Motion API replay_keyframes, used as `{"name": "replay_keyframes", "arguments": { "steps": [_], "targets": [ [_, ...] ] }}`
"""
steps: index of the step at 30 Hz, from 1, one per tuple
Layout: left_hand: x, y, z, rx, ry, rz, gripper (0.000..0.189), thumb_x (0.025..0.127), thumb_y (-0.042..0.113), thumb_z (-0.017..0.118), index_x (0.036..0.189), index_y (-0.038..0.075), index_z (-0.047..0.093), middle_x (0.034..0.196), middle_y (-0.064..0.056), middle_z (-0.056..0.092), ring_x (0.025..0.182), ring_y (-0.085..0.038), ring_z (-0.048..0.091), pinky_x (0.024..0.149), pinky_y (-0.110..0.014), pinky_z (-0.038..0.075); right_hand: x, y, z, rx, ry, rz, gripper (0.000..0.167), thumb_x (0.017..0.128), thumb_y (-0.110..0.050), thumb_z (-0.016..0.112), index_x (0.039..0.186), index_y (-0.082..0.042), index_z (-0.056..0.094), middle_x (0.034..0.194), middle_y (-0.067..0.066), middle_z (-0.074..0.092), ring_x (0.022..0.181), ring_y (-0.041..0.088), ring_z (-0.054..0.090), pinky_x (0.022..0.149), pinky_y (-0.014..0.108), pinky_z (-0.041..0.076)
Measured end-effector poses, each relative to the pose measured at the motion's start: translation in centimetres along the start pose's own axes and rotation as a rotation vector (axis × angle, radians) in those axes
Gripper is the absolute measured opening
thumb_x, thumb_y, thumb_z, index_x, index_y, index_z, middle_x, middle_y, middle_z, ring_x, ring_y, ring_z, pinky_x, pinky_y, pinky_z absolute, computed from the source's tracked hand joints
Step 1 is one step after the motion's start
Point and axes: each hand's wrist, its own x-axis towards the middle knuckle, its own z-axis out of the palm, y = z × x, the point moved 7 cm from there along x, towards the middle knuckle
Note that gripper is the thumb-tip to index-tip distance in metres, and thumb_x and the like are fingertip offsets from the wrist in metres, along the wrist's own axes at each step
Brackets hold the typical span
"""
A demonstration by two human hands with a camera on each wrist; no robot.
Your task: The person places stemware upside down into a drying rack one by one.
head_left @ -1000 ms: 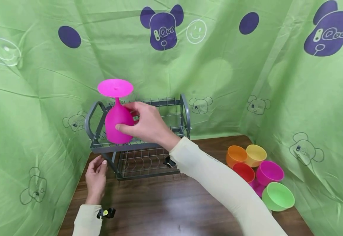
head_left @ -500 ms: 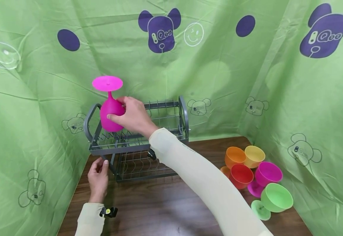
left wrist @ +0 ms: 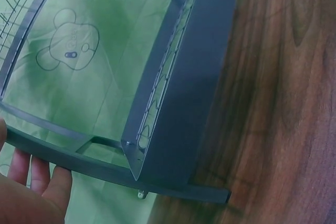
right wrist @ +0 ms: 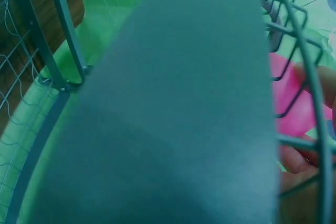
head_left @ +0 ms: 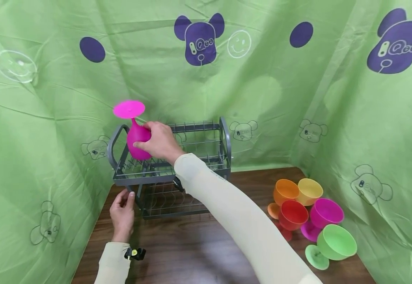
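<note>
Upside down over the left end of the grey dish rack's (head_left: 163, 178) upper tier is a pink plastic goblet (head_left: 140, 140), its flat foot uppermost and slightly tilted. My right hand (head_left: 161, 142) grips its bowl between thumb and fingers. Part of the pink bowl (right wrist: 294, 98) shows behind the rack's wires in the right wrist view, where the grey frame blocks much of the picture. Low at the rack's left side, my left hand (head_left: 122, 213) holds the side post. The left wrist view has its fingers (left wrist: 58, 187) curled round that grey bar (left wrist: 68, 158).
Several goblets stand at the right of the wooden table (head_left: 191, 248): orange (head_left: 286, 191), yellow (head_left: 310, 191), red (head_left: 293, 215), pink (head_left: 327, 213) and green (head_left: 337, 241). Green printed cloth (head_left: 262, 98) encloses the back and sides. The rack's lower tier (head_left: 177, 201) sits beneath the right forearm.
The right hand has carried the inverted pink goblet left and farther back over the rack's upper tier, then slightly lower. The left hand stays at the rack's side post.
</note>
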Motion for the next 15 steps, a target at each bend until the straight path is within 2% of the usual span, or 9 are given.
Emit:
{"name": "replay_keyframes", "arguments": {
  "steps": [4,9,15],
  "targets": [
    [-0.13,-0.09,0.31,0.014,-0.01,-0.016,0.039,0.103,0.029,0.071,0.132,0.003,0.071,0.1,0.02,0.066,0.097,-0.003,0.06,0.08,-0.006,0.048,0.21,0.65,0.28,-0.021,-0.014,0.018,0.062,0.089,-0.037,0.087,0.143,-0.015,0.063,0.127,-0.001,0.068,0.113,0.014,0.065,0.089,0.026,0.061],
    [-0.11,-0.11,0.34,0.006,-0.012,-0.023,0.042,0.103,0.034,0.071,0.134,0.005,0.07,0.103,0.013,0.066,0.098,-0.006,0.059,0.078,-0.008,0.048,0.4,0.96,0.2,0.006,-0.024,0.034,0.058,0.089,-0.035,0.088,0.137,-0.012,0.065,0.121,0.0,0.069,0.108,0.015,0.066,0.086,0.026,0.061],
    [-0.2,-0.2,-0.13,0.009,-0.01,-0.03,0.041,0.103,0.033,0.071,0.134,0.005,0.07,0.1,0.015,0.065,0.096,-0.006,0.058,0.077,-0.008,0.048,0.27,0.95,0.58,0.036,-0.052,0.058,0.059,0.089,-0.034,0.088,0.138,-0.012,0.063,0.121,0.0,0.069,0.106,0.015,0.068,0.086,0.027,0.062]
  ]
}}
